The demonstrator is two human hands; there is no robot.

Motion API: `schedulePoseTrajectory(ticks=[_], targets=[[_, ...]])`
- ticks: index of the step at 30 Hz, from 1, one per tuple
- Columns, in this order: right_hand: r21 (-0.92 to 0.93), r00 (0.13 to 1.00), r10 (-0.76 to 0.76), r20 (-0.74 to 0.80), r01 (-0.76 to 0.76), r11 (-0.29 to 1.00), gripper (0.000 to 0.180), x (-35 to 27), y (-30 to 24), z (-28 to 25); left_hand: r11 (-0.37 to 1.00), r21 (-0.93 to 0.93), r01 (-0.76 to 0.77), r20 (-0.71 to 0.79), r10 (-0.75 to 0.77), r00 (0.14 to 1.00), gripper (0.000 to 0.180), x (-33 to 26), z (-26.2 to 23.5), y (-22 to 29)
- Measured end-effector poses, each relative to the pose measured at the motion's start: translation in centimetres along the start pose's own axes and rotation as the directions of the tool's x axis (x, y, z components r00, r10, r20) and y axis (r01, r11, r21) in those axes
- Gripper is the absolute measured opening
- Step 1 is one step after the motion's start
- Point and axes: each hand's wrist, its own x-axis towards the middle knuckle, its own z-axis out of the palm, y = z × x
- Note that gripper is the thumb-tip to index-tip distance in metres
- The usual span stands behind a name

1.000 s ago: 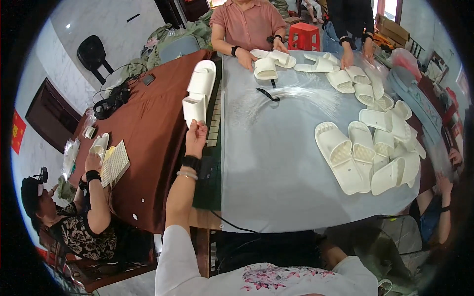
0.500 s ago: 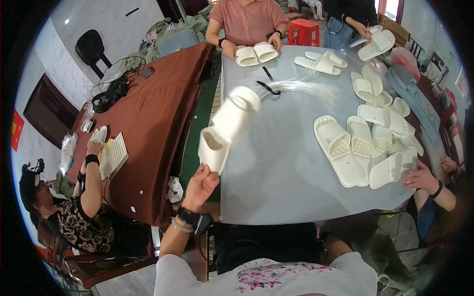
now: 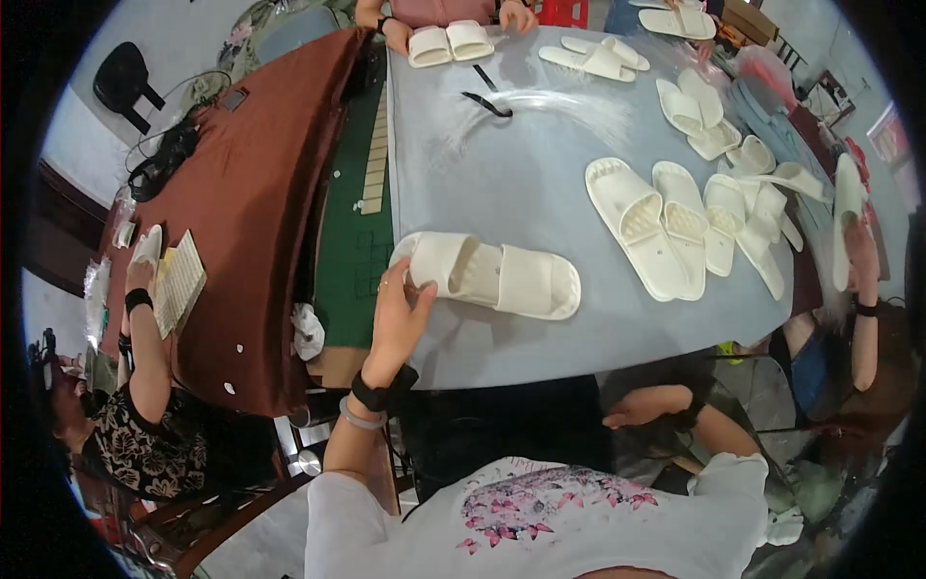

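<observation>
while left hand (image 3: 397, 314) grips white slipper (image 3: 487, 275), right hand (image 3: 641, 407) loose, slipper row (image 3: 675, 227) beside

white slipper pair (image 3: 492, 274) | nested, lying flat | grey table's (image 3: 502, 174) near-left edge

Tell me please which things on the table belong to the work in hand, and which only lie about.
In hand:
- left hand, gripping the heel end of the white slipper lying on the grey table
- right hand, below the table edge, holding nothing

Lying about:
- row of white slippers to the right
- black strip
- brown cloth
</observation>
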Motion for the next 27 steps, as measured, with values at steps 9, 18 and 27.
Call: schedulePoseTrajectory(ticks=[9,18,27], targets=[[-0.562,0.379,-0.471,-0.797,-0.178,0.808,0.058,-2.0,-11.6,-13.0,0.994,-0.092,0.063,-0.017,-0.064,0.998,0.053,-0.4,1.1,-1.8],[-0.811,0.623,-0.616,-0.482,-0.05,0.583,0.035,3.7,-12.9,-17.5,0.858,-0.369,0.357,0.157,-0.32,0.934,0.037,-1.7,0.2,-2.7],[-0.37,0.758,-0.268,-0.594,0.038,0.928,0.034,-1.2,-13.7,-16.1,0.819,-0.512,0.26,-0.213,-0.414,0.885,0.023,-2.5,-2.0,-1.4]])
